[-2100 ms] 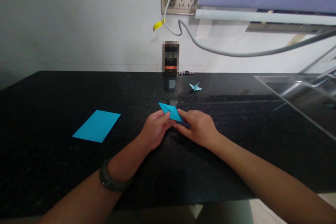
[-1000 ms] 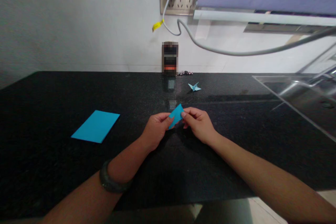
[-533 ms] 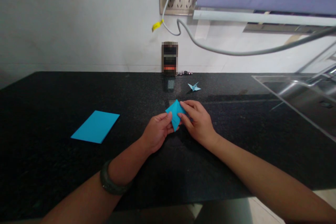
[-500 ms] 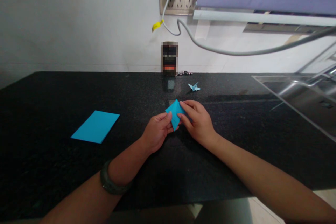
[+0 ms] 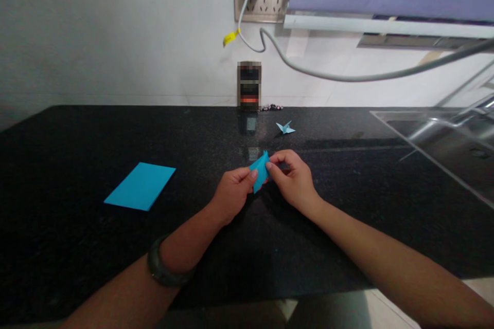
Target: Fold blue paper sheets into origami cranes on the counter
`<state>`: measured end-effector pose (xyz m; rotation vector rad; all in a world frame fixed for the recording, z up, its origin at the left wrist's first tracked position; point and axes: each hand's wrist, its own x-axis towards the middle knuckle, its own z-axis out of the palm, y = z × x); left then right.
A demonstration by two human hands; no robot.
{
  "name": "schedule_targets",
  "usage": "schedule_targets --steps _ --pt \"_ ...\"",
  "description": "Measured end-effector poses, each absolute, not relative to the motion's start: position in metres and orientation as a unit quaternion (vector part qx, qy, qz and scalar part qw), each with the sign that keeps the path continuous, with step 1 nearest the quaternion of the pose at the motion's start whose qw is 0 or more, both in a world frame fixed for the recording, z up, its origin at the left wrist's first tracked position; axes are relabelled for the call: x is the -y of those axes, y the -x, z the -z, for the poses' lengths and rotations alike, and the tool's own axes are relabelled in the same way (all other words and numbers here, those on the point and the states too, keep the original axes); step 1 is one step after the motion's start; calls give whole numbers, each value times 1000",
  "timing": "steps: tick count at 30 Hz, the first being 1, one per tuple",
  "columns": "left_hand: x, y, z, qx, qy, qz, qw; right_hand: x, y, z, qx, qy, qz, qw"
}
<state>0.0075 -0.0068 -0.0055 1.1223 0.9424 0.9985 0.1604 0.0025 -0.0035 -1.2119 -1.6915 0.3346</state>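
left hand [image 5: 233, 193]: pinching the folded paper [image 5: 260, 170], my thumb on its near face.
right hand [image 5: 296, 177]: thumb and forefinger narrowed on the upper right edge of the same paper, just beside my left.
folded paper: blue, between my two hands, its tip pointing up and away from me.
bangle [image 5: 162, 268]: dark, round my left forearm.
flat paper [image 5: 141, 186]: blue, lying on the black counter [image 5: 239, 252], left of my left hand and apart from it.
crane [image 5: 285, 127]: pale blue paper, on the counter beyond my right hand.
beads [image 5: 272, 107]: farther off, by the wall, beyond both hands.
sink [image 5: 419, 146]: well to the right of my right hand.
cable [image 5: 347, 79]: grey, plugged in at the socket [image 5: 272, 2], above and beyond my hands.
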Motion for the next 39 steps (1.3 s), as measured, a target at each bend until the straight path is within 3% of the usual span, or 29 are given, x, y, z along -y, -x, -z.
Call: schedule_targets --steps 12,22,29,39 --pt "6 -7 4 -391 -442 -440 677 -3 -163 -1 714 413 -264 501" --pt "5 -9 1 -366 -379 -488 696 -1 -173 -3 865 318 26 387" --pt "5 -9 -2 -360 -364 -493 703 3 -172 -6 886 322 50 331" --pt "0 -5 -2 -299 -281 -497 765 6 -168 -9 884 334 35 324"
